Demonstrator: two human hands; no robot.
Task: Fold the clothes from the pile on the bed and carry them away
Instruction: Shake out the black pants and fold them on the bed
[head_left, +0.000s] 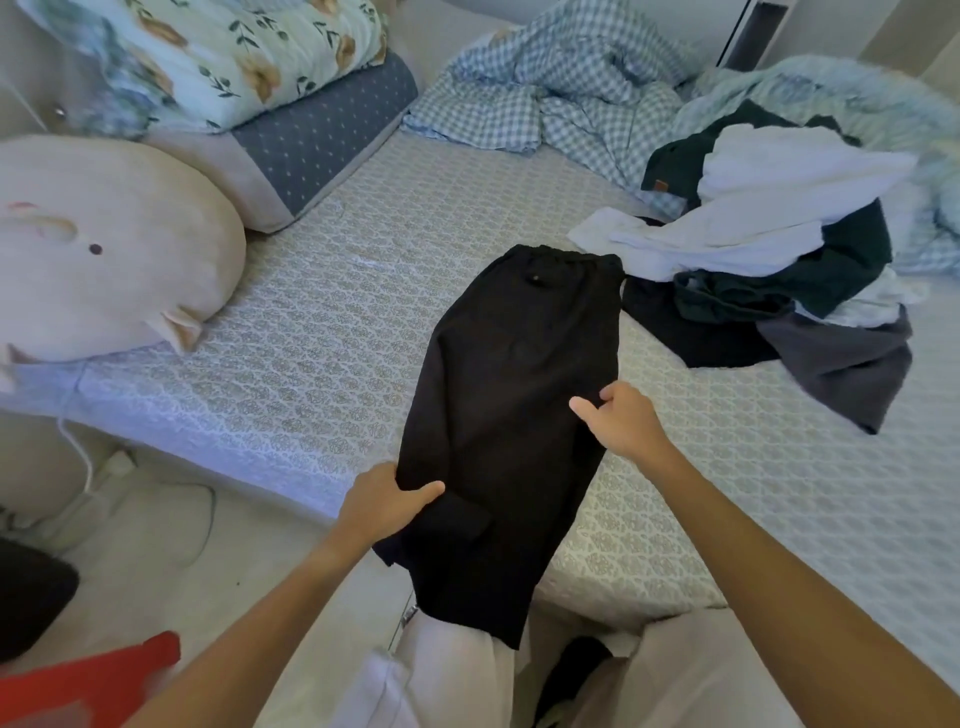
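Both hands, left (387, 501) and right (621, 418), pinch black trousers (511, 395) on bed (311, 332); clothes pile (779, 260) at two o'clock.

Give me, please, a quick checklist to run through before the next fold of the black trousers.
1. Left hand grips the trousers edge: ok.
2. Right hand grips the opposite edge: ok.
3. Waistband flat on the bed: ok.
4. Trousers fully on the bed: not ok, the lower end hangs over the edge.
5. Trousers free of the pile: cannot tell, the waistband corner meets it.
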